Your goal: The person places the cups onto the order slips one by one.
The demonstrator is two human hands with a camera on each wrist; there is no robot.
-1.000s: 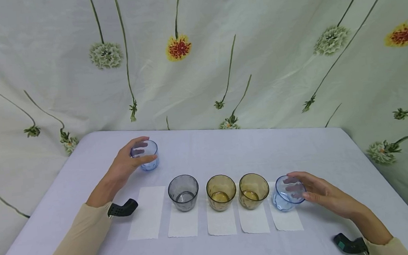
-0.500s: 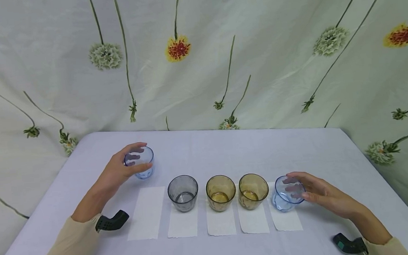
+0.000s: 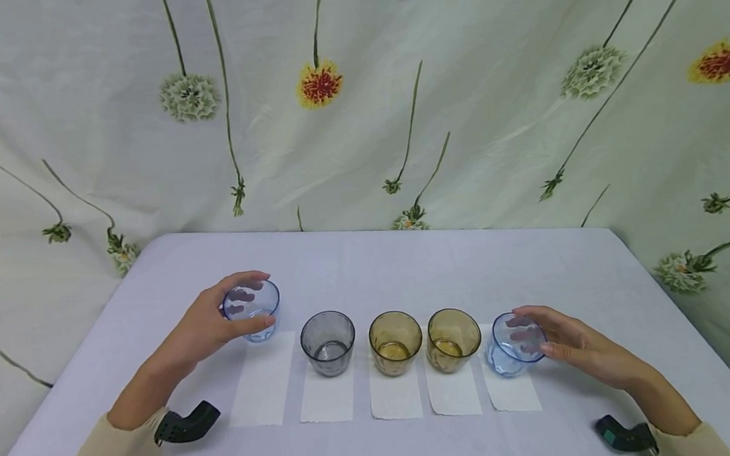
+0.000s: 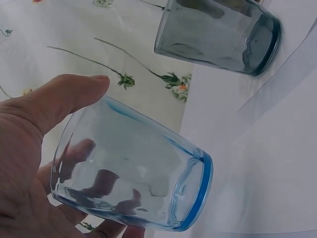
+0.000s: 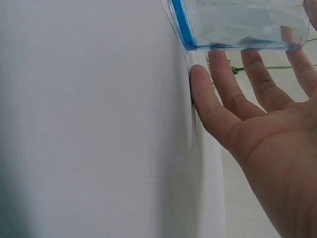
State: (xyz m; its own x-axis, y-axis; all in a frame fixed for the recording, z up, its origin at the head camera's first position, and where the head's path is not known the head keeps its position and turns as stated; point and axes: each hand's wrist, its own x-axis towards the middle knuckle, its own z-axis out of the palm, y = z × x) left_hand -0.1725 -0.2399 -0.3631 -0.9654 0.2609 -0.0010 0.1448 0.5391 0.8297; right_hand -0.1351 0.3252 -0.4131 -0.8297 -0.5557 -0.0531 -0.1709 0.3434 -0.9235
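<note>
In my left hand (image 3: 213,319) I grip a clear blue glass (image 3: 260,328), thumb on the near side and fingers round the far side. It is just above the far end of the leftmost white paper (image 3: 262,389); the left wrist view shows its thick blue base (image 4: 200,191) off the table. My right hand (image 3: 573,344) holds another blue glass (image 3: 507,360), upright on the rightmost paper (image 3: 515,394), with thumb and fingertips near its rim. Between them stand a grey glass (image 3: 328,347) and two amber glasses, the left amber glass (image 3: 396,348) and the right amber glass (image 3: 453,343).
The papers lie in a row on a white-covered table (image 3: 384,451). A flower-printed cloth (image 3: 471,103) hangs behind the table's far edge. A black device sits at each wrist, the left device (image 3: 188,423) and the right device (image 3: 624,435).
My left hand has brought its blue glass nearer to me, from the far left of the table to the leftmost paper's far end. The right hand and the other glasses have stayed put.
</note>
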